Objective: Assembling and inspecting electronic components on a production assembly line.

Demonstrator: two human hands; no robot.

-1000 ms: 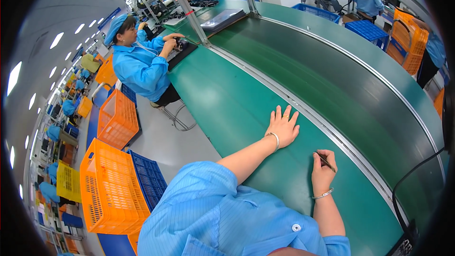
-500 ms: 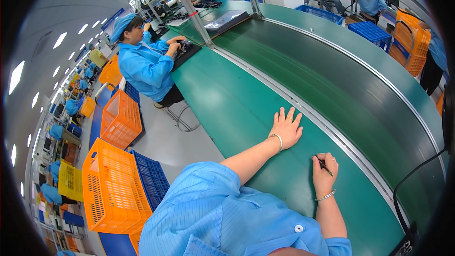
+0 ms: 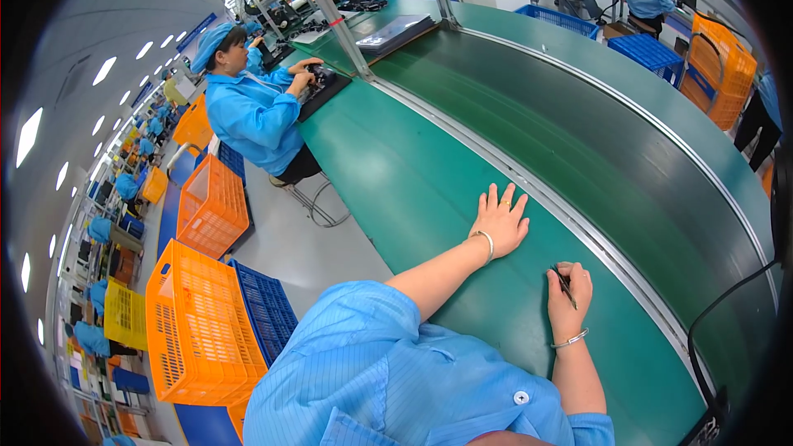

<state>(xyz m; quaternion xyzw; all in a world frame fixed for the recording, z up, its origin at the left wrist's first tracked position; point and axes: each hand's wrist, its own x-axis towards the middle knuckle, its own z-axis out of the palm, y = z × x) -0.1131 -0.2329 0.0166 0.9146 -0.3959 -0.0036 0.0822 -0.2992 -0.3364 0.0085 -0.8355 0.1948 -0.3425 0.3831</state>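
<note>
My left hand (image 3: 500,227) lies flat on the green bench top (image 3: 438,215), fingers spread, with nothing under it that I can see. A ring and a bracelet are on that side. To its right and closer to me, my right hand (image 3: 576,293) is closed around a slim dark pen-like tool (image 3: 565,287). The tool slants across the palm, its thin end toward my wrist; whether it is a pen or tweezers I cannot make out. The right hand's outer edge is turned down near the bench.
A metal rail (image 3: 529,180) divides the bench from a dark green conveyor belt (image 3: 562,132). A co-worker (image 3: 252,116) handles a dark part on a black mat (image 3: 326,92) at the far left. Orange crates (image 3: 202,322) stand left; a black cable (image 3: 702,322) hangs right.
The dark tool has swung in my right hand and shows more of its length. That hand has shifted very slightly. My left hand has stayed in place.
</note>
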